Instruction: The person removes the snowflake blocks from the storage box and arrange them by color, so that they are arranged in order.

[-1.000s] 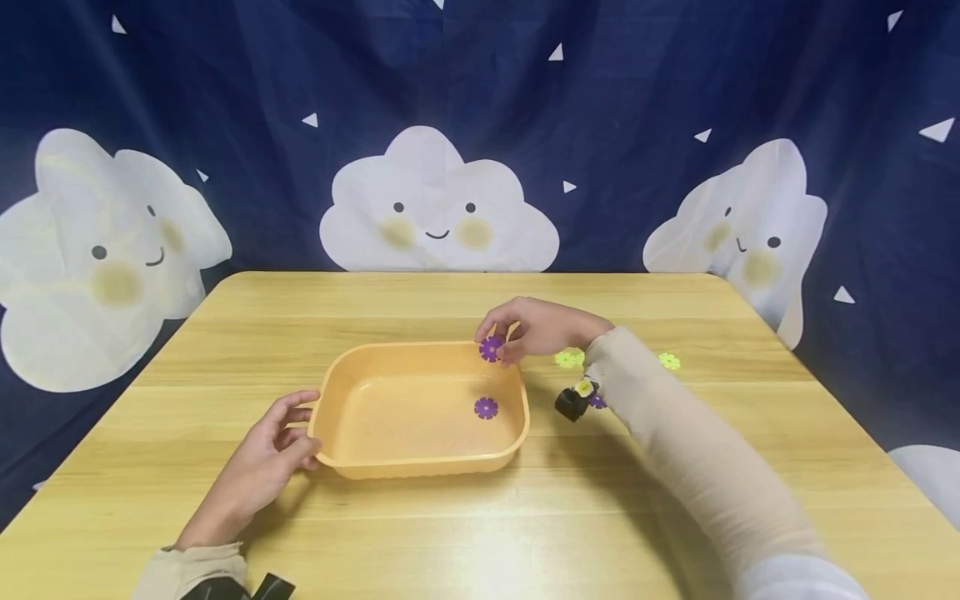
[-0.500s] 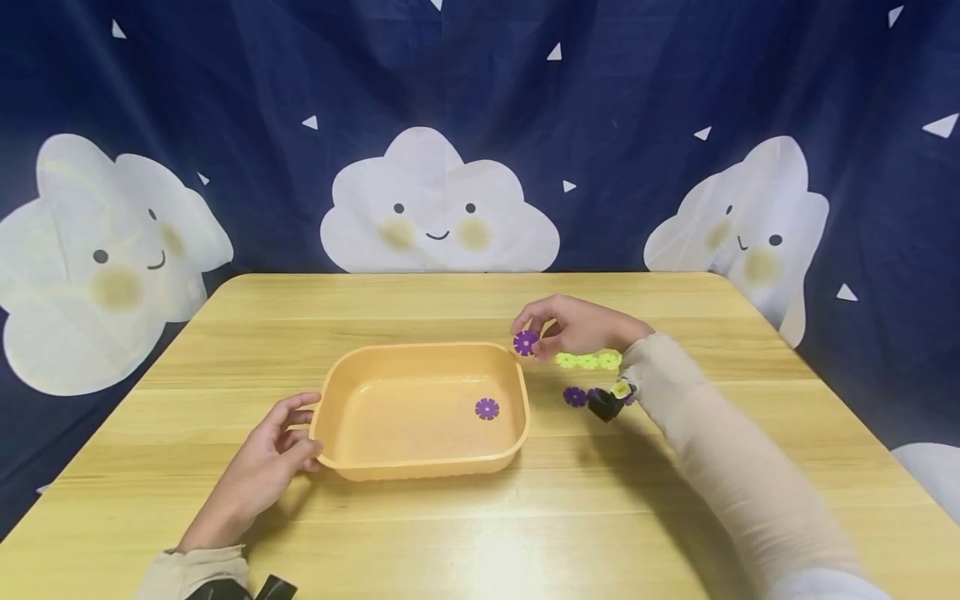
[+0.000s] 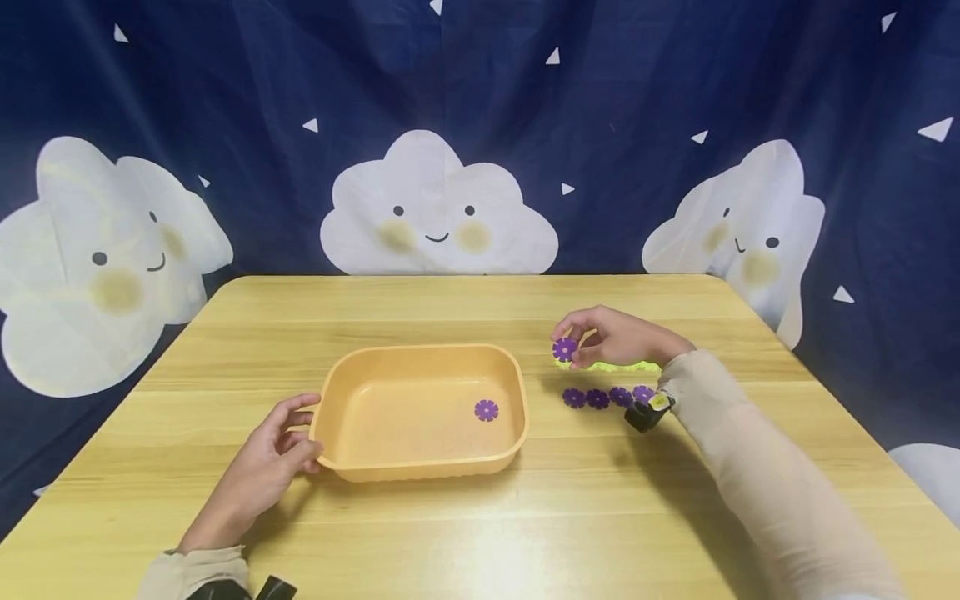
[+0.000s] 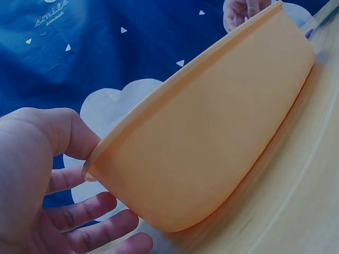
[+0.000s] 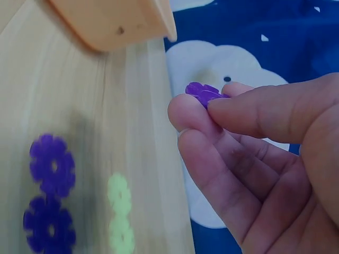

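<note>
My left hand (image 3: 266, 458) holds the left rim of an orange plastic basin (image 3: 405, 471); the left wrist view shows the thumb at the rim's edge, the other fingers beside the wall. Inside the basin, toward its right end, lies a purple snowflake disc (image 3: 486, 410). To the right of the basin, my right hand (image 3: 622, 336) pinches another purple snowflake disc (image 3: 565, 350) between thumb and fingertip, raised over the table. Below that hand runs a row of several purple discs (image 3: 597, 398). Behind it, a row of yellow-green discs (image 3: 604, 367) is partly hidden by the hand.
Everything stands on a light wooden table (image 3: 420, 542). A dark blue curtain (image 3: 480, 83) with smiling white clouds hangs along the far edge and both sides. A black wrist camera (image 3: 645, 414) on the right sleeve sits close by the purple row.
My right hand has moved right with its purple disc, from over the basin's right rim to over the yellow-green row, uncovering the purple row. The left hand has stayed at the rim.
</note>
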Tool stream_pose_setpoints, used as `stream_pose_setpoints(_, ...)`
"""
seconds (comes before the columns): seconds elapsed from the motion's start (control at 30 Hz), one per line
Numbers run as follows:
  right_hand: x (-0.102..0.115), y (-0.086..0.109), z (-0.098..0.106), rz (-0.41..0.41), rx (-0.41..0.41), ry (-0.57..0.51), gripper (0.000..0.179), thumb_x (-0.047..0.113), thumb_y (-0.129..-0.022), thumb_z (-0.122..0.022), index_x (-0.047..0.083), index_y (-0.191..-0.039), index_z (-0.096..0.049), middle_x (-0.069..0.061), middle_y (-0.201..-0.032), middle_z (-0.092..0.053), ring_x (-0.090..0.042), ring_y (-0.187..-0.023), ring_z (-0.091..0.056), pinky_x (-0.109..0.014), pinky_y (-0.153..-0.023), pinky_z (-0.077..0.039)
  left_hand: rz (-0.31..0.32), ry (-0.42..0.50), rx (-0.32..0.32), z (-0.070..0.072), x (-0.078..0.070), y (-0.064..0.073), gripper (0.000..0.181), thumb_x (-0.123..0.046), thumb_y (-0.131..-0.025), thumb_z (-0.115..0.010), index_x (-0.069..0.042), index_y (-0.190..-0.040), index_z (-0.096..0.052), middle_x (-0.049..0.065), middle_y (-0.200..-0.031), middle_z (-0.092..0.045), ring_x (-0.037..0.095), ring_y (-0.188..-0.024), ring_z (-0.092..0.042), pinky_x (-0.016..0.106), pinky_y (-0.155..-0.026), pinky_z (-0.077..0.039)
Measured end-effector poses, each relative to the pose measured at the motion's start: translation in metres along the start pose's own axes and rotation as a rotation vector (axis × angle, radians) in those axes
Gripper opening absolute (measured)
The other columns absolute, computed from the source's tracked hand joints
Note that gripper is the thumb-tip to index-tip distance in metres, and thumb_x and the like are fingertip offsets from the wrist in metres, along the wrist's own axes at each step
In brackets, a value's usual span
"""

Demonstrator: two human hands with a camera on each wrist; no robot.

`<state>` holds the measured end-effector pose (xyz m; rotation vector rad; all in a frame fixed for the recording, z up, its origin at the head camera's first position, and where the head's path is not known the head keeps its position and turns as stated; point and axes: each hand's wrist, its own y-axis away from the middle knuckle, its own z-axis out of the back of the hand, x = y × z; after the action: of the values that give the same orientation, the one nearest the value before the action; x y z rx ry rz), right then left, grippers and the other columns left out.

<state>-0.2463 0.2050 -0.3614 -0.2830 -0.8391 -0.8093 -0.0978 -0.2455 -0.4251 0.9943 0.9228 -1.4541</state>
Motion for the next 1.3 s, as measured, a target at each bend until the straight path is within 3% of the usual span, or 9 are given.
stream_pose_setpoints(0.23, -0.013, 0.016, 0.005, -0.017, -0.030, 0.000, 0.037, -0.009, -0.082, -0.069, -0.003, -0.117, -0.060, -0.010, -0.098, -0.063, -0.026, -0.095, -0.059, -0.046, -0.096, -0.048, 0.011, 0.001, 0.000, -0.001, 0.002, 0.001, 0.059, 0.002, -0.092, -0.054, -0.004, -0.145, -0.030, 0.022, -0.127, -0.035, 0.017, -0.090, -0.057, 0.031, -0.071, -0.056)
stream_pose_setpoints(0.57, -0.028, 0.034, 0.012, -0.025, -0.068, 0.021, 0.037, -0.008, -0.082, -0.069, -0.002, -0.117, -0.060, -0.009, -0.093, -0.065, -0.026, -0.097, -0.060, -0.041, -0.093, -0.050, 0.011, 0.001, -0.013, -0.001, 0.001, 0.000, 0.059, 0.003, -0.091, -0.054, -0.004, -0.145, -0.032, 0.021, -0.126, -0.038, 0.019, -0.089, -0.058, 0.031, -0.071, -0.056)
stream_pose_setpoints(0.87, -0.039, 0.048, 0.018, -0.074, -0.091, 0.062, 0.038, -0.004, -0.083, -0.070, -0.004, -0.119, -0.059, -0.008, -0.091, -0.066, -0.027, -0.100, -0.059, -0.044, -0.095, -0.048, 0.011, 0.010, -0.016, 0.000, 0.001, -0.001, 0.058, 0.003, -0.091, -0.054, -0.005, -0.144, -0.032, 0.021, -0.125, -0.039, 0.018, -0.087, -0.058, 0.031, -0.070, -0.056)
stream_pose_setpoints(1.3, -0.056, 0.072, 0.022, -0.097, -0.119, 0.063, 0.039, -0.001, -0.083, -0.072, -0.005, -0.119, -0.059, -0.008, -0.101, -0.066, -0.022, -0.099, -0.060, -0.034, -0.092, -0.050, -0.010, 0.021, -0.023, -0.001, 0.002, -0.001, 0.059, 0.004, -0.091, -0.056, -0.004, -0.144, -0.033, 0.021, -0.122, -0.041, 0.015, -0.080, -0.059, 0.030, -0.067, -0.055)
